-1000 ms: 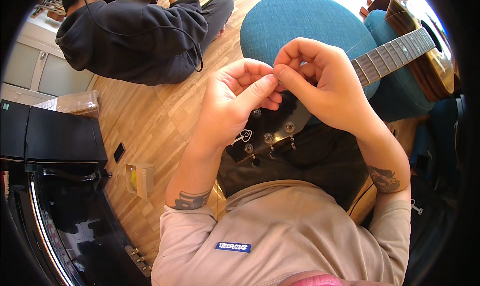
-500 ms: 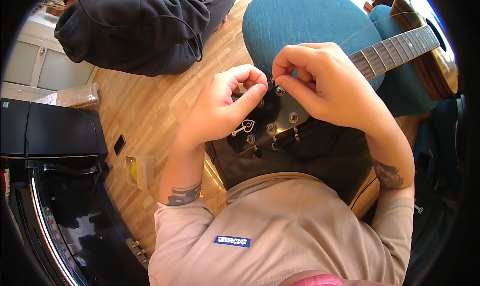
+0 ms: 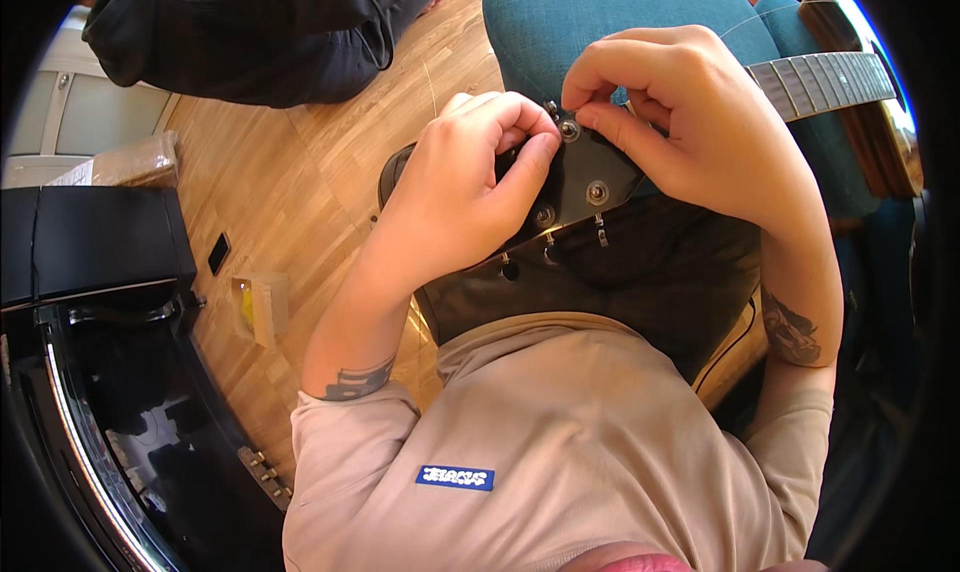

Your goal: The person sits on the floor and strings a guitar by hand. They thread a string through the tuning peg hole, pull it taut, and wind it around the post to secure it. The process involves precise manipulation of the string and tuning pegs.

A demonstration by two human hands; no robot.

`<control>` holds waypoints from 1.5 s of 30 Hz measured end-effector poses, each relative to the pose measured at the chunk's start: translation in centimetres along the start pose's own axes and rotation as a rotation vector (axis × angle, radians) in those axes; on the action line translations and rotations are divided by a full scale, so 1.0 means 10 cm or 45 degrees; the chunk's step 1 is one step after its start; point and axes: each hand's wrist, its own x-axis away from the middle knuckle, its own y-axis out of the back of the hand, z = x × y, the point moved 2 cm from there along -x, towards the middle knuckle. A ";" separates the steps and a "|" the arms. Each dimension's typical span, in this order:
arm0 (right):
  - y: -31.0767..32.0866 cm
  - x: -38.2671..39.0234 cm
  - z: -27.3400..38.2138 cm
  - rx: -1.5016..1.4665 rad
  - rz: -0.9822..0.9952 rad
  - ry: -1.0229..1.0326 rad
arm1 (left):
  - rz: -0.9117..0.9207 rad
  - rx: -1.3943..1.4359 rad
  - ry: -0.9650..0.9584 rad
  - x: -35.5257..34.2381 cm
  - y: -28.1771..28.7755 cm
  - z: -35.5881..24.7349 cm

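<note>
An acoustic guitar lies across my lap, its black headstock under my hands and its fretboard running to the right. Thumb and forefinger of my left hand pinch at the headstock's upper edge; a thin guitar string sticks up beyond the knuckles. Close beside it, my right hand is also pinched on the string, next to a silver tuning post. The string's exact path between my fingertips is too fine to follow. Tuning pegs line the near edge of the headstock. My left hand covers its end.
A teal padded seat stands beyond the headstock. At upper left a person in a dark hoodie sits on the wooden floor. A black piano fills the left side. A phone and an open cardboard box lie near it.
The view has shifted, and the person at upper left shows less. My left hand has turned and covers more of the headstock's end. Both hands stay pinched at the same edge.
</note>
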 end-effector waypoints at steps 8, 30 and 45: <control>-0.03 0.01 -0.03 -0.008 -0.063 0.012 | -0.064 0.130 0.071 0.02 -0.08 0.04; -0.11 0.04 -0.09 0.089 -0.169 0.081 | -0.150 0.170 0.023 0.05 -0.15 0.16; -0.04 0.08 0.04 0.238 0.103 -0.013 | -0.309 0.084 -0.172 0.04 -0.20 0.14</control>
